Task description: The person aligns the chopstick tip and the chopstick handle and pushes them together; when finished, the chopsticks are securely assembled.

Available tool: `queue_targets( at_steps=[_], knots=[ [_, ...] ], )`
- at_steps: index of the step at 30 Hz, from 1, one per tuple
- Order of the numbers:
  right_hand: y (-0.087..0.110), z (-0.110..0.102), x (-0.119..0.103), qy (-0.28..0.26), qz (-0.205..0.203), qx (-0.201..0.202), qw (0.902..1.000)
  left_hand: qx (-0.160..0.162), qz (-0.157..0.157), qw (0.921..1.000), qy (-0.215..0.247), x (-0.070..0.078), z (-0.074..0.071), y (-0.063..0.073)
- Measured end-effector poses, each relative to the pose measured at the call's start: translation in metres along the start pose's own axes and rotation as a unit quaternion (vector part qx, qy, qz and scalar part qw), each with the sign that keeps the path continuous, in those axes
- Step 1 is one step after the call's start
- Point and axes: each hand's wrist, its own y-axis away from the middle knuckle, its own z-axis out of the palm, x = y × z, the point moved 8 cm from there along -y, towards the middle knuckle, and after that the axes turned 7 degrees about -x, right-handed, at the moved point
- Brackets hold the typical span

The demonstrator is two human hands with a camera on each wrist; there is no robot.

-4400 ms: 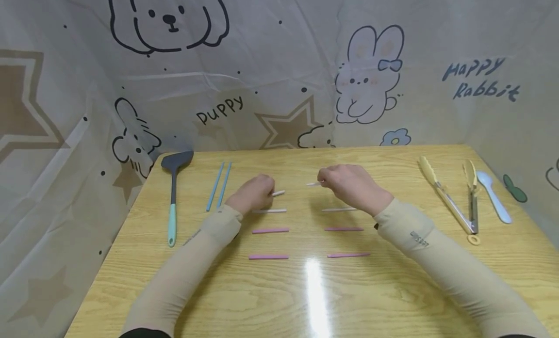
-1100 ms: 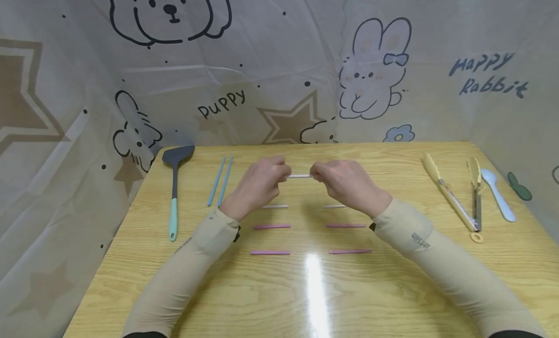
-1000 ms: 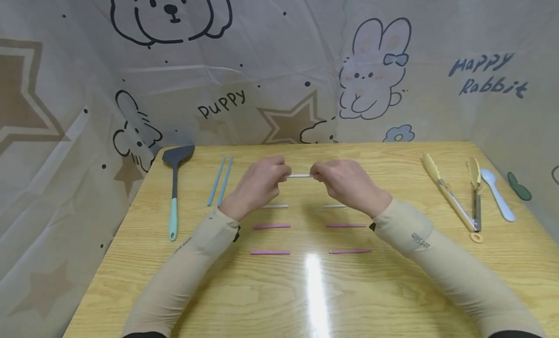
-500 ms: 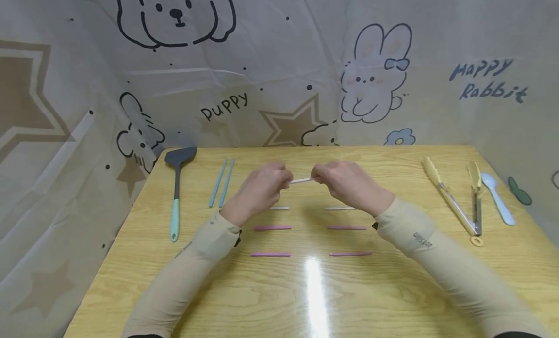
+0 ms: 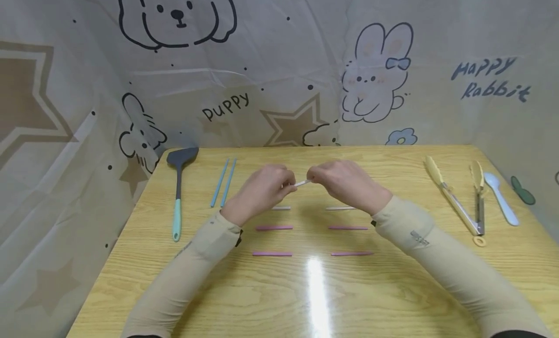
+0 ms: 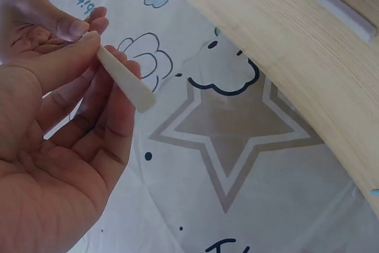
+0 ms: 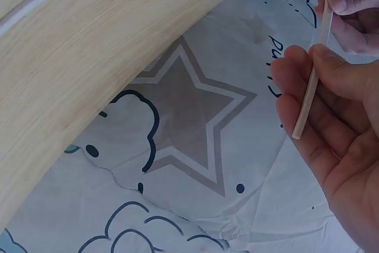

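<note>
White and slender, one rod [image 7: 304,111] is held above the tabletop [image 5: 218,289] between the left hand [image 5: 262,187] and the right hand [image 5: 349,185]; it is clamped between thumb and fingers on both sides, with a broader, blunt end left exposed past the left fingers and a narrower end past the right ones. In the head view it is tilted, its part by the right fingers being raised slightly higher. From its length across both hands, two halves can be judged to be joined or nearly so, though whether the joint is fully closed cannot be told. Nearer the body than the left fingers, a loose white piece [image 5: 281,208] is partly hidden by the hand, and its likely match [image 5: 338,208] is laid nearer the body than the right fingers. Farther toward the body, two pink pieces [image 5: 274,227] are set out on the left fingers' side and two more pink pieces [image 5: 348,227] on the right, all unjoined. One white pair and two pink pairs thus seem to be left. Left of the left fingers, two blue sticks [image 5: 228,183] are laid at greater length, apparently complete.
</note>
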Motion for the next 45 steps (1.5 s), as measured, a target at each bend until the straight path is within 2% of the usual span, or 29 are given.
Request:
queue_targets(
  at_steps=[4, 8, 12, 16, 22, 27, 30, 34, 42, 45],
  knots=[
    [-0.003, -0.002, -0.002, 0.005, -0.004, 0.003, 1.0000, -0.009, -0.006, 0.9999, -0.003, 0.000, -0.001, -0.002],
    [-0.004, -0.005, -0.003, 0.027, -0.021, 0.027, 0.9990, -0.015, -0.010, 0.9998, -0.012, -0.003, -0.003, -0.004],
    [-0.003, -0.008, -0.001, 0.046, -0.028, 0.054, 0.9971, -0.015, -0.038, 0.9992, 0.001, -0.018, -0.006, -0.005],
    [0.000, -0.008, 0.002, 0.045, -0.026, 0.053, 0.9972, -0.011, -0.068, 0.9973, 0.024, -0.038, -0.010, -0.006],
    [0.011, 0.007, 0.008, 0.050, -0.008, -0.002, 0.9987, -0.016, -0.117, 0.9917, 0.051, -0.070, -0.008, -0.005],
    [0.025, 0.024, 0.020, 0.044, 0.039, -0.065, 0.9962, -0.013, -0.152, 0.9866, 0.058, -0.099, 0.002, 0.002],
    [0.032, 0.033, 0.026, 0.032, 0.062, -0.099, 0.9927, -0.007, -0.182, 0.9808, 0.071, -0.115, 0.007, 0.008],
    [0.039, 0.041, 0.030, 0.027, 0.073, -0.126, 0.9890, 0.000, -0.219, 0.9719, 0.086, -0.134, 0.013, 0.015],
    [0.050, 0.056, 0.035, 0.013, 0.086, -0.160, 0.9832, -0.004, -0.259, 0.9622, 0.082, -0.154, 0.020, 0.023],
    [0.052, 0.064, 0.036, 0.004, 0.090, -0.176, 0.9801, -0.011, -0.273, 0.9582, 0.087, -0.160, 0.027, 0.025]
  ],
)
